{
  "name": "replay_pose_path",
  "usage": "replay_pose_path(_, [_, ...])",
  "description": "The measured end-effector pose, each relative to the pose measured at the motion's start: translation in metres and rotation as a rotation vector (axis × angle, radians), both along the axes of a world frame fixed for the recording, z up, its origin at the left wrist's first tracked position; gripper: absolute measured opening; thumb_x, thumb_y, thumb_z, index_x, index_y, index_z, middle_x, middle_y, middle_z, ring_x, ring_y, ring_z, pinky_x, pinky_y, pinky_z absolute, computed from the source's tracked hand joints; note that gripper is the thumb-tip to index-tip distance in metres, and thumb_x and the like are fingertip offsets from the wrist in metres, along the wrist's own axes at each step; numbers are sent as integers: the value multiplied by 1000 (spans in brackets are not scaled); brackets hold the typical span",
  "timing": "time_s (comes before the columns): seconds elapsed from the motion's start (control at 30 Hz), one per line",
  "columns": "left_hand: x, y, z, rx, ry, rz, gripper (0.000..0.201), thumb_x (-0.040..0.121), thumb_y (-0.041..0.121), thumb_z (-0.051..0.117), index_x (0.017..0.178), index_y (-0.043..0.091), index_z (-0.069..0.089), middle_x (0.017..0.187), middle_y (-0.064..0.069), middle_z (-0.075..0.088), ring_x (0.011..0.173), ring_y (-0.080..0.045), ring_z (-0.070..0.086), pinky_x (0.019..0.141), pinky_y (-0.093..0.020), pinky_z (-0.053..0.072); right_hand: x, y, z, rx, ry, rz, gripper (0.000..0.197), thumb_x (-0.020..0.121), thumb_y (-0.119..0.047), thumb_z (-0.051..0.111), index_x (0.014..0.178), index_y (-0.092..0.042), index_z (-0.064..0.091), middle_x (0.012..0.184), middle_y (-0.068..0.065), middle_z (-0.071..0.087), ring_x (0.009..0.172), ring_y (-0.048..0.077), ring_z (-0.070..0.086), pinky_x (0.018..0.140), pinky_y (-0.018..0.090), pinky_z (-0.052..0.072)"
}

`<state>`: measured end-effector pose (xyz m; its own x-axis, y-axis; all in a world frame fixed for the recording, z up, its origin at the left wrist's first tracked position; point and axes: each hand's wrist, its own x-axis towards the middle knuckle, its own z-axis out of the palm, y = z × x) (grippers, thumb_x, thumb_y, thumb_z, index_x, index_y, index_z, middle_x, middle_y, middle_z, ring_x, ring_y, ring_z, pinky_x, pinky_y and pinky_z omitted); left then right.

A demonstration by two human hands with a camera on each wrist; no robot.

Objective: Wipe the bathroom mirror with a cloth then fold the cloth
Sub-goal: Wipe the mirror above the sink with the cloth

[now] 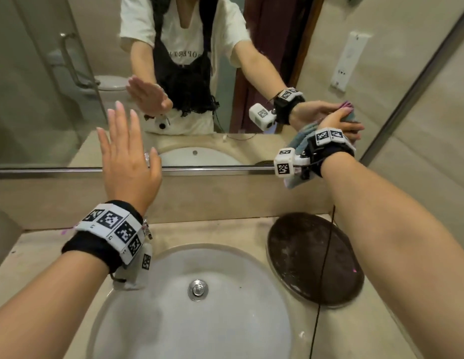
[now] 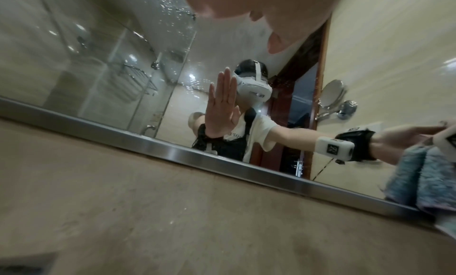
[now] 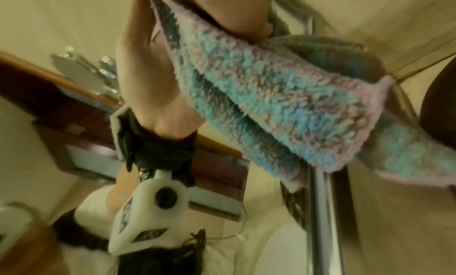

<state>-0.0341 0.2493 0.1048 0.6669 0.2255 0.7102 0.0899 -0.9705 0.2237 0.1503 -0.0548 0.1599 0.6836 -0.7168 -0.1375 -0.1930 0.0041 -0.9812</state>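
The bathroom mirror (image 1: 44,99) fills the wall above a steel frame strip (image 1: 212,170). My right hand (image 1: 337,120) grips a fluffy blue-and-pink cloth (image 1: 300,136) and holds it against the glass near the mirror's lower right corner. In the right wrist view the cloth (image 3: 271,96) hangs in a bunched fold from my fingers (image 3: 234,12). My left hand (image 1: 127,156) is raised flat in front of the glass, fingers straight, holding nothing. A gap shows between it and its reflection. The left wrist view shows the mirror (image 2: 123,64) and the cloth (image 2: 419,172) at far right.
Below the mirror is a beige counter with a white sink (image 1: 174,294) and a metal drain (image 1: 198,290). A dark round tray (image 1: 313,257) lies on the counter at right, crossed by a black cable (image 1: 326,255). A tiled side wall (image 1: 420,177) closes the right.
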Motion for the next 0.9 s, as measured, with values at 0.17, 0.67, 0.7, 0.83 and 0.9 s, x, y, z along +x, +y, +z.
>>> replay_pose_path(0.17, [13, -23, -16, -3, -11, -65, 62, 88, 15, 44, 144, -3, 24, 153, -21, 13, 143, -32, 10, 116, -38, -1, -11, -36, -7, 56, 101, 43, 70, 98, -53, 22, 150, -10, 5, 158, 12, 4, 146, 26, 7, 116, 36, 2])
replay_pose_path(0.67, [18, -66, -55, -18, 27, -168, 60, 89, 17, 42, 143, -4, 26, 153, -20, 17, 142, -30, 12, 116, -30, -7, -37, 55, -55, 86, 64, 291, 67, 100, -46, 15, 148, -6, -8, 155, 16, -16, 144, 29, -14, 116, 37, -11])
replay_pose_path(0.7, [19, -68, -56, -15, 32, -170, 61, 89, 17, 41, 144, -3, 25, 153, -20, 16, 143, -29, 11, 116, -30, -8, -40, 73, -55, 66, 74, 244, 70, 100, -45, 25, 148, -6, -6, 156, 18, -11, 145, 30, -7, 116, 38, -7])
replay_pose_path(0.83, [22, -81, -57, -24, 64, -196, 62, 87, 16, 42, 143, -4, 26, 153, -20, 15, 143, -29, 11, 116, -40, 0, -49, 104, -54, 61, 60, 284, 75, 98, -38, 37, 148, -4, -8, 155, 21, -10, 145, 33, -5, 116, 41, -4])
replay_pose_path(0.9, [25, -87, -54, -30, 54, -216, 62, 87, 16, 43, 143, -3, 26, 153, -19, 16, 143, -29, 11, 116, -42, 2, -43, 88, -56, 29, 62, 274, 75, 98, -38, 35, 147, -2, -8, 155, 22, -11, 144, 34, -6, 117, 42, -5])
